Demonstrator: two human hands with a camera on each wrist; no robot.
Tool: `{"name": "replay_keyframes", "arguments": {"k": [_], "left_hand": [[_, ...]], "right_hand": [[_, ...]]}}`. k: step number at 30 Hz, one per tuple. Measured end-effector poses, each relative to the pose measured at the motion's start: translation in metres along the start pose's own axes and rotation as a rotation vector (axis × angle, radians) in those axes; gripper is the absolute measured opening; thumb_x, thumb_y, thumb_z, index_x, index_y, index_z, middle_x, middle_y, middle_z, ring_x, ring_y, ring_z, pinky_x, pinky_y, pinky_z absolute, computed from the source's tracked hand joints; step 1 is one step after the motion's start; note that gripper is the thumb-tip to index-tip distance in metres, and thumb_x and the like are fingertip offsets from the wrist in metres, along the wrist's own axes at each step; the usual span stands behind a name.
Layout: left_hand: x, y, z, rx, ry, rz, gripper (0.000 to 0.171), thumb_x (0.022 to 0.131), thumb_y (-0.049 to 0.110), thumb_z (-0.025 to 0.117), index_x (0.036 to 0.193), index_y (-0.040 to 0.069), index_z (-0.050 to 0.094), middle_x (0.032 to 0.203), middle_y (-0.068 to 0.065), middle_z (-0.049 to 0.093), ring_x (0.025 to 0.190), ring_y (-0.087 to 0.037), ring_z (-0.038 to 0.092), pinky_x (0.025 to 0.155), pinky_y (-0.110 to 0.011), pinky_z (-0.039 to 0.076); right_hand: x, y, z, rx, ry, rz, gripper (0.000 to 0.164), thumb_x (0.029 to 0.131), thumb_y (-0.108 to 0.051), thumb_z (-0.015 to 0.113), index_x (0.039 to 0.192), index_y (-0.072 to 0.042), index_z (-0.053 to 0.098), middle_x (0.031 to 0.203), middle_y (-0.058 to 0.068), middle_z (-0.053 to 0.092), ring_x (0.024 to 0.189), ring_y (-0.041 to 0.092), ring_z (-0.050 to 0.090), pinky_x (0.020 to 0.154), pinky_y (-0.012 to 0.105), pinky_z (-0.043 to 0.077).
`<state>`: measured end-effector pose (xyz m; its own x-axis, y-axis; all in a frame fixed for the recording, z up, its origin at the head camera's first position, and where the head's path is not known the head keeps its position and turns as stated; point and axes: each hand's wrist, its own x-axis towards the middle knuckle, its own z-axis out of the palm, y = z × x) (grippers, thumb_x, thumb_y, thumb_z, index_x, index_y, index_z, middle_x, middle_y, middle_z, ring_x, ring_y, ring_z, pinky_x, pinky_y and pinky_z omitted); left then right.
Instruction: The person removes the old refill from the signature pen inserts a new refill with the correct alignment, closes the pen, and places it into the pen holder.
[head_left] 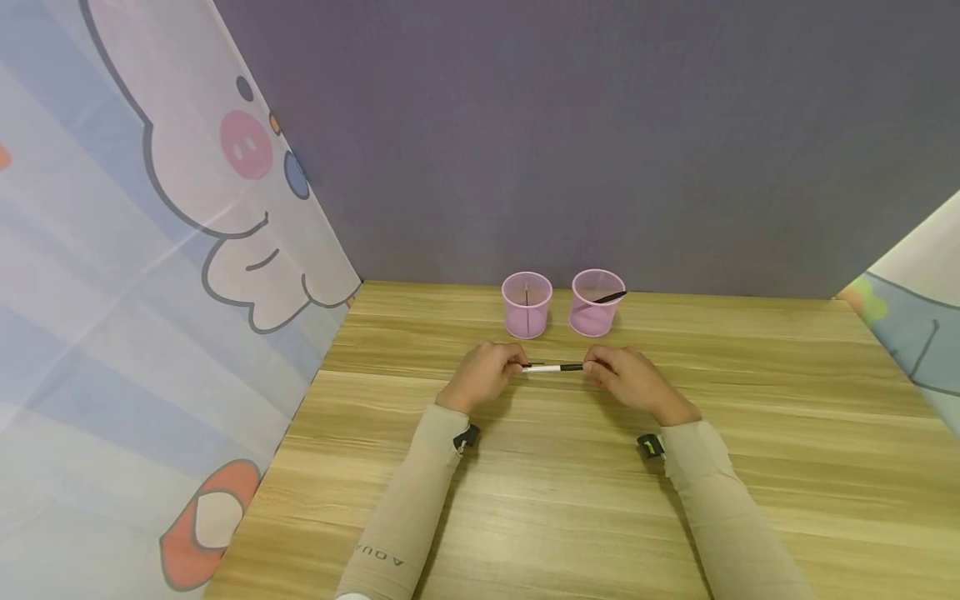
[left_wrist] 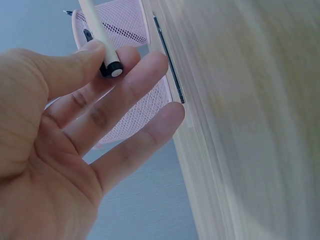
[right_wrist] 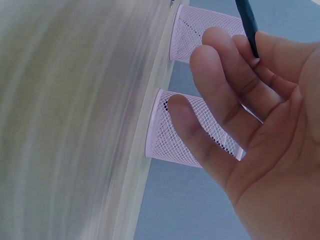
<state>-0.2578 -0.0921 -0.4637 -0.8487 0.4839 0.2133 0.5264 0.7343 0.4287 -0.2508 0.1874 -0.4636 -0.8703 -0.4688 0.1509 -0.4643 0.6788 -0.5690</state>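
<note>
Between both hands a white and black pen (head_left: 551, 367) is held level, close over the table in front of two cups. Thumb and index finger of my left hand (head_left: 482, 375) pinch its white end by the black clip, with the other fingers spread. My right hand (head_left: 632, 379) pinches the black end (right_wrist: 246, 22) between thumb and index finger, its other fingers loosely bent. On the table below the left hand lies a thin dark pen refill (left_wrist: 169, 57), seen in the left wrist view.
Two pink mesh cups (head_left: 526, 325) stand near the table's back edge; the left one contains a thin dark stick. A black pen-like thing (head_left: 611, 297) leans out of the right cup (head_left: 592, 321). Behind the wooden table (head_left: 555, 517) rises a grey wall (head_left: 570, 150), with a printed curtain (head_left: 90, 275) at left.
</note>
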Motion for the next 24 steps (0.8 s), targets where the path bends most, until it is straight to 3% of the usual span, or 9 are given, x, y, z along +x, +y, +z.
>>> {"name": "replay_keyframes", "arguments": {"k": [24], "left_hand": [[0.0003,0.0015,0.0006,0.057,0.016,-0.009,0.008,0.097,0.014,0.070,0.101,0.017,0.076,0.099,0.005,0.078,0.083,-0.013,0.071,0.077,-0.035,0.057]], "right_hand": [[-0.0002,0.0005,-0.0011,-0.022,0.002,0.000,0.023,0.107,-0.021,0.055,0.085,-0.015,0.063,0.068,-0.007,0.054,0.061,0.009,0.047,0.063,0.029,0.040]]}}
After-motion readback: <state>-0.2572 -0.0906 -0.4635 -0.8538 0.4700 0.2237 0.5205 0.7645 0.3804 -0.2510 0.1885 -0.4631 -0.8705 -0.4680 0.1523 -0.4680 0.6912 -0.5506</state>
